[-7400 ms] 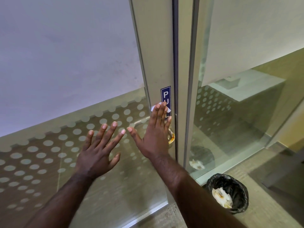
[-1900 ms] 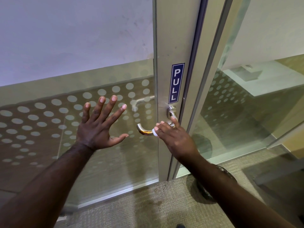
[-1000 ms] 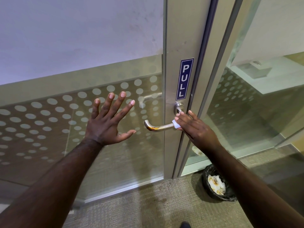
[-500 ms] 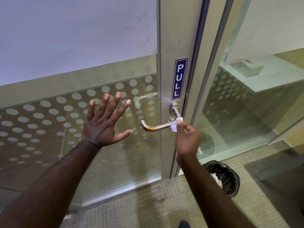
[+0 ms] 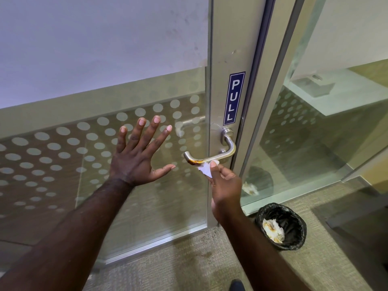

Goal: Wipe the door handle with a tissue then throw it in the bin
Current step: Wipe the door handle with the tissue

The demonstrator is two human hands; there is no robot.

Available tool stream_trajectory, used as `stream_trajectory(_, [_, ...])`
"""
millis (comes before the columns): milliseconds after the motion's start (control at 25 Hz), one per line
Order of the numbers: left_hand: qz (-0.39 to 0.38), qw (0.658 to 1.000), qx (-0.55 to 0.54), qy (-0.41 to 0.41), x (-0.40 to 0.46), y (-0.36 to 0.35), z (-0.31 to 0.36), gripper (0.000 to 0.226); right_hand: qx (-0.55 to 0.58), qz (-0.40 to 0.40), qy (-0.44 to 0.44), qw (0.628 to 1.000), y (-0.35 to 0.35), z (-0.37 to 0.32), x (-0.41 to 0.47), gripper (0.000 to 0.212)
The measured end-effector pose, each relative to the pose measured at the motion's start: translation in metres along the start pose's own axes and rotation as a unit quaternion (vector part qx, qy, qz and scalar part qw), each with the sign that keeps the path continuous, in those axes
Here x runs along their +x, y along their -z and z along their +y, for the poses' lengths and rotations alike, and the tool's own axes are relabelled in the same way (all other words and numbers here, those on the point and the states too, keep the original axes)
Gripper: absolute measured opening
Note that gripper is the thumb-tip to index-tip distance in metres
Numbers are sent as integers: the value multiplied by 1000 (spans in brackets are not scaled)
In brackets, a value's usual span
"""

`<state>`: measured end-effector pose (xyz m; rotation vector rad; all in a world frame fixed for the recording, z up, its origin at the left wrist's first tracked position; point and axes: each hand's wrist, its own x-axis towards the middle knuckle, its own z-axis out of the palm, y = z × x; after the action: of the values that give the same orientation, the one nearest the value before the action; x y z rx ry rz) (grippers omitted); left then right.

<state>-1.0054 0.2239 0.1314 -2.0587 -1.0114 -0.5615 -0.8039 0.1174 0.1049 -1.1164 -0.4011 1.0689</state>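
Head view: the right hand (image 5: 225,183) pinches a white tissue (image 5: 204,170) against the underside of the door handle (image 5: 210,157), by a brown smear. The left hand (image 5: 137,156) is spread flat, empty. The bin (image 5: 291,244) stands on the floor to the right.

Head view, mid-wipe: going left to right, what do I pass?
Left hand spread open → brown stain on the door handle's free end → right hand pinching the tissue → bin on the floor.
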Motion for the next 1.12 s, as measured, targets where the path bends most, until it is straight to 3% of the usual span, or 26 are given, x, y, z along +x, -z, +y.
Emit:
stream_trajectory(120, [0,1000,-2,-1,0,0,0,97,-222,-54,109,967,25,-5,-6,21])
stream_trajectory(200, [-1,1000,-6,0,-1,1,0,96,-396,10,254,883,36,-12,-11,18])
stream_trajectory(280, [-1,1000,-7,1,0,1,1,96,-460,46,402,790,41,-17,-11,14])
stream_trajectory(400, [1,1000,-13,4,0,2,1,95,-526,-39,534,661,41,-14,4,29])
stream_trajectory(480, [2,1000,-15,5,0,2,2,95,-558,-107,549,613,38,-8,13,38])
stream_trajectory(800, [4,1000,-15,2,0,2,1,95,-617,-146,532,561,28,10,17,46])
stream_trajectory(920, [9,1000,-15,-2,1,2,1,95,-632,-161,554,518,23,4,20,38])
stream_trajectory(1120, [9,1000,-11,-8,0,1,1,95,-615,-189,598,477,7,-6,25,30])
